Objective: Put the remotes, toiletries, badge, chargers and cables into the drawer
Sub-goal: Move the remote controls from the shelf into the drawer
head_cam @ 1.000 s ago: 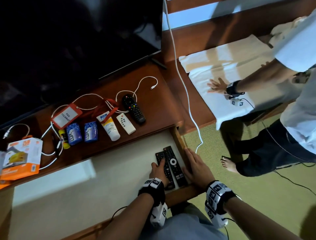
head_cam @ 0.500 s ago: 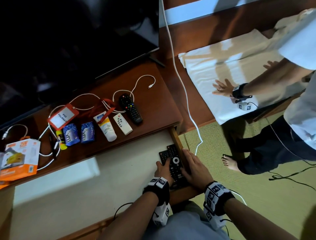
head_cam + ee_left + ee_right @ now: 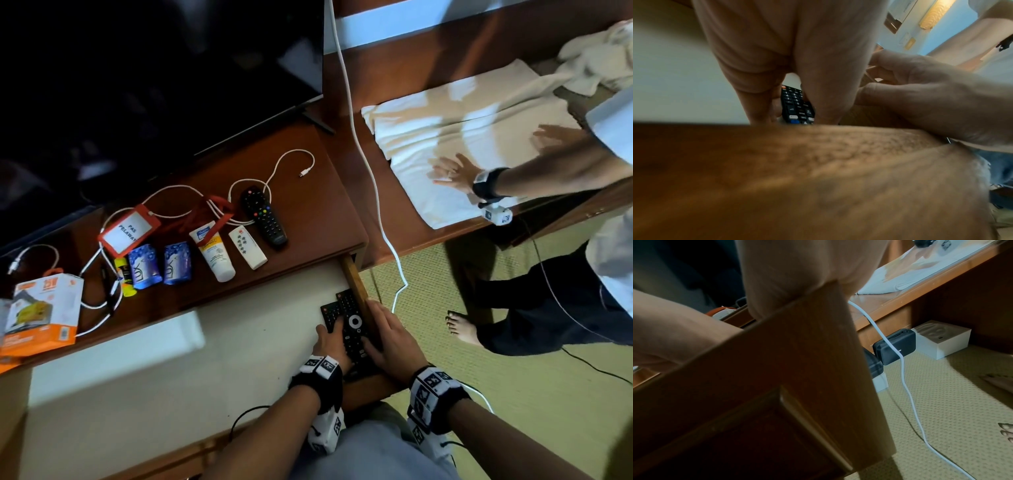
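Two black remotes lie side by side in the open drawer's [image 3: 171, 377] right front corner. My left hand [image 3: 330, 342] covers the shorter remote [image 3: 329, 313] and holds it between finger and thumb, as the left wrist view shows [image 3: 797, 107]. My right hand [image 3: 387, 337] lies with straight fingers along the drawer's side wall [image 3: 352, 277], thumb beside the longer remote [image 3: 354, 322]. On the desk top lie a black remote [image 3: 263, 217], a white remote [image 3: 247, 247], a cream tube [image 3: 213, 251], two blue packets [image 3: 144, 265], a red badge [image 3: 128, 229], white cables [image 3: 274, 171] and an orange charger box [image 3: 41, 311].
A dark TV [image 3: 154, 68] stands behind the items. A thick white cable [image 3: 376, 205] hangs down to the carpet right of the drawer. Another person stands at the right with a hand [image 3: 452, 171] on a white towel. A black case [image 3: 894, 347] and a white box [image 3: 943, 339] sit under the desk.
My left hand has slid a little right and forward over the shorter remote. The right hand stays on the drawer wall. The other person's hand has moved across the towel.
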